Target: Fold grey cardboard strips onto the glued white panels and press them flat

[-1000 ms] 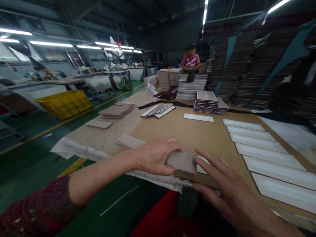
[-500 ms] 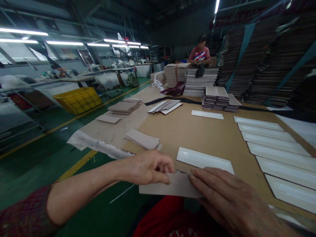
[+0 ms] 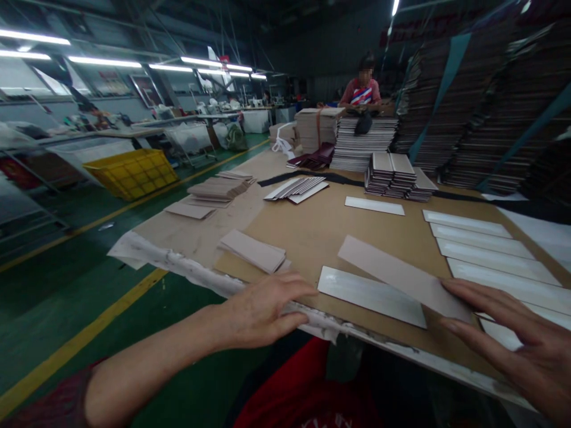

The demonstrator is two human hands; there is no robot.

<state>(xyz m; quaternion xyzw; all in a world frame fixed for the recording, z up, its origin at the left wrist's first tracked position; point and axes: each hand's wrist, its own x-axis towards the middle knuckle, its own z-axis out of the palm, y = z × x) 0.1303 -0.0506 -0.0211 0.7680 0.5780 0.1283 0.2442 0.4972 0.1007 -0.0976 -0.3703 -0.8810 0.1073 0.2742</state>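
My right hand point(image 3: 513, 339) grips the right end of a beige cardboard strip point(image 3: 397, 273) between thumb and fingers. The strip slants across the table and partly covers the upper right edge of a white-faced strip point(image 3: 370, 297) with a dark border. My left hand point(image 3: 263, 306) rests at the table's near edge, fingers stretched out and holding nothing. Just beyond it lies a small pile of beige cardboard strips point(image 3: 254, 249). Close to my right hand runs a row of several white-faced strips point(image 3: 486, 244), the nearest ones partly hidden by the hand.
Fanned white-and-dark strips point(image 3: 297, 189), a lone white strip point(image 3: 375, 205) and stacked bundles point(image 3: 390, 175) lie farther back. Tall board stacks point(image 3: 491, 113) stand at the right. A co-worker point(image 3: 362, 89) is behind the table. A yellow crate point(image 3: 131, 174) sits on the floor.
The beige strip has gone from between both hands to the right, over the table, in my right hand. My left hand has let go of it and opened.
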